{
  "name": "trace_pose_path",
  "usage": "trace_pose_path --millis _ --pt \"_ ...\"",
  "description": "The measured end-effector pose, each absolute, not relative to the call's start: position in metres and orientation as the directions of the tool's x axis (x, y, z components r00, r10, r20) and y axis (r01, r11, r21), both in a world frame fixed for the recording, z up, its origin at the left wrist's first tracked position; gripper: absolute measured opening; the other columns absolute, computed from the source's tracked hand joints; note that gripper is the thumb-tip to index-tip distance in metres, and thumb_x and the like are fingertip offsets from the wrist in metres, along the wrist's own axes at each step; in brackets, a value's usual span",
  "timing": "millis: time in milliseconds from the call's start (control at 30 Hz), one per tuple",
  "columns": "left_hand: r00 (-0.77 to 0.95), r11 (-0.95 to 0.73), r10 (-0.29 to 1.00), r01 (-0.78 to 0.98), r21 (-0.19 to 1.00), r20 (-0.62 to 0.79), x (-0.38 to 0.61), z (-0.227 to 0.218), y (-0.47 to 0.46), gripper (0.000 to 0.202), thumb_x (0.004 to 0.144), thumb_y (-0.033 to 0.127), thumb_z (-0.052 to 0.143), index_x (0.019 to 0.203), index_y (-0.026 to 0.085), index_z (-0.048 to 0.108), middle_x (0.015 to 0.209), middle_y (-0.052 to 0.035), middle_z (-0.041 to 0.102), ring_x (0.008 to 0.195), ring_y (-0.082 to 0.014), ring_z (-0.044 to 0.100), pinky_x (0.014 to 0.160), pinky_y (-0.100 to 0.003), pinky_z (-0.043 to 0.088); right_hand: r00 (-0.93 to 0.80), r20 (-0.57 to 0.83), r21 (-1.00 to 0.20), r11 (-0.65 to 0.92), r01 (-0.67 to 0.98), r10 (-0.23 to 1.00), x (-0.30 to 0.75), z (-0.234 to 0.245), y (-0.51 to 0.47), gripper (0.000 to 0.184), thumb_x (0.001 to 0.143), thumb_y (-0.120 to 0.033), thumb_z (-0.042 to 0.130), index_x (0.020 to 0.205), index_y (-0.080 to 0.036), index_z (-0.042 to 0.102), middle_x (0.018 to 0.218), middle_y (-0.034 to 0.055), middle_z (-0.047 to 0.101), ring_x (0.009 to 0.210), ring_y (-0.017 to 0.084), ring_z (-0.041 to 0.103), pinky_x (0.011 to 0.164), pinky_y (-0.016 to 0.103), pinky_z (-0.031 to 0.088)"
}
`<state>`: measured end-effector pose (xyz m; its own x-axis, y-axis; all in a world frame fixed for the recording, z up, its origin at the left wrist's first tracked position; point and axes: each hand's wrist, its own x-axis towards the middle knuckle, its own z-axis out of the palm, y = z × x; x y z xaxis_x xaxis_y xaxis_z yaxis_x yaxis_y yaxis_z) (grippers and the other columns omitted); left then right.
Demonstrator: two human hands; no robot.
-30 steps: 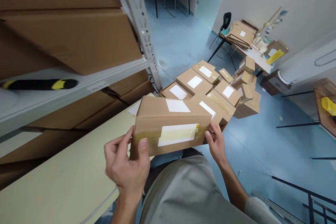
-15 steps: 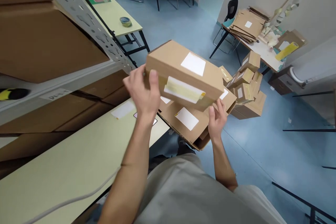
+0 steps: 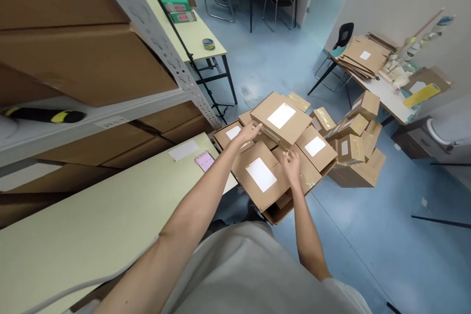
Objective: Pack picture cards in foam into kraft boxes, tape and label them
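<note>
Label (image 3: 232, 132) partly behind left hand (image 3: 248, 133) on carton (image 3: 281, 118)

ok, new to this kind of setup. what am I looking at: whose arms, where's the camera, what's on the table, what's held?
No machine here: you see a person's own left hand and right hand, both bare. The camera is worn on the head, looking forward and down, so the arms reach in from the bottom. The left hand holds a labelled box by its near-left end; the right hand is at its near corner, its grip hard to make out. Below is a large open carton filled with other boxes. On the pale table at the left lie a white sheet and a small pink item, partly pixelated.
</note>
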<state>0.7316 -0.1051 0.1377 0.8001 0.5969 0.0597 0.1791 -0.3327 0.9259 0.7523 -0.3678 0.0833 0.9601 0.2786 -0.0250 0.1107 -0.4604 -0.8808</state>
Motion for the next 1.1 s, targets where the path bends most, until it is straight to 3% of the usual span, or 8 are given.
trace_pose_path --millis 100,267,500,600,867,1100 --pt "0.77 -0.289 0.635 0.299 0.909 -0.051 0.698 0.13 -0.108 0.07 0.105 0.069 0.067 0.148 0.014 0.071 0.154 -0.0252 0.074 0.153 -0.0418 0.065 0.133 -0.057 0.046 0.967 0.028 -0.883 -0.447 0.143 0.254 0.742 0.086 -0.374 0.065 0.108 -0.062 0.059 0.15 -0.014 0.072 0.154 0.0261 0.068 0.143 0.036 0.07 0.121 0.055 0.06" --pt "0.694 -0.29 0.72 0.301 0.908 0.0 0.594 0.135 -0.133 0.057 0.112 0.057 0.059 0.154 0.02 0.071 0.165 -0.0168 0.069 0.156 -0.0349 0.064 0.134 -0.052 0.048 0.948 0.205 -0.868 -0.402 0.291 0.243 0.715 0.107 -0.372 0.06 0.111 -0.065 0.058 0.143 -0.017 0.075 0.146 0.0231 0.072 0.137 0.034 0.072 0.12 0.057 0.06" --pt "0.457 -0.034 0.871 0.418 0.908 -0.178 0.429 0.136 -0.196 0.053 0.111 0.062 0.059 0.147 0.027 0.074 0.155 -0.0112 0.077 0.15 -0.0334 0.069 0.122 -0.051 0.06 0.856 0.19 -0.877 -0.308 0.368 0.481 0.655 0.135 -0.336 0.058 0.111 -0.064 0.059 0.139 -0.017 0.077 0.141 0.0223 0.076 0.133 0.033 0.074 0.118 0.057 0.062" --pt "0.307 0.047 0.933 0.415 0.909 -0.189 0.378 0.129 -0.215 0.052 0.108 0.064 0.061 0.142 0.028 0.076 0.152 -0.0115 0.079 0.148 -0.0337 0.071 0.126 -0.053 0.057 0.787 0.159 -0.887 -0.264 0.379 0.596 0.621 0.144 -0.316 0.055 0.112 -0.063 0.058 0.138 -0.019 0.077 0.141 0.0201 0.078 0.134 0.032 0.074 0.119 0.056 0.061" --pt "-0.019 0.044 0.999 0.271 0.962 -0.041 0.26 0.137 -0.238 0.046 0.107 0.059 0.064 0.137 0.027 0.077 0.147 -0.0113 0.081 0.147 -0.0324 0.072 0.133 -0.054 0.05 0.455 0.218 -0.899 -0.005 0.439 0.863 0.476 0.17 -0.272 0.046 0.112 -0.057 0.061 0.134 -0.021 0.078 0.14 0.0179 0.08 0.133 0.031 0.075 0.118 0.053 0.061" --pt "-0.386 0.015 0.92 0.196 0.981 0.063 0.093 0.155 -0.294 0.041 0.109 0.05 0.062 0.138 0.025 0.076 0.145 -0.0106 0.081 0.142 -0.03 0.074 0.13 -0.05 0.054 0.053 0.224 -0.901 0.186 0.393 0.973 0.291 0.175 -0.266 0.043 0.111 -0.055 0.063 0.132 -0.021 0.078 0.137 0.017 0.081 0.129 0.029 0.077 0.113 0.05 0.063"
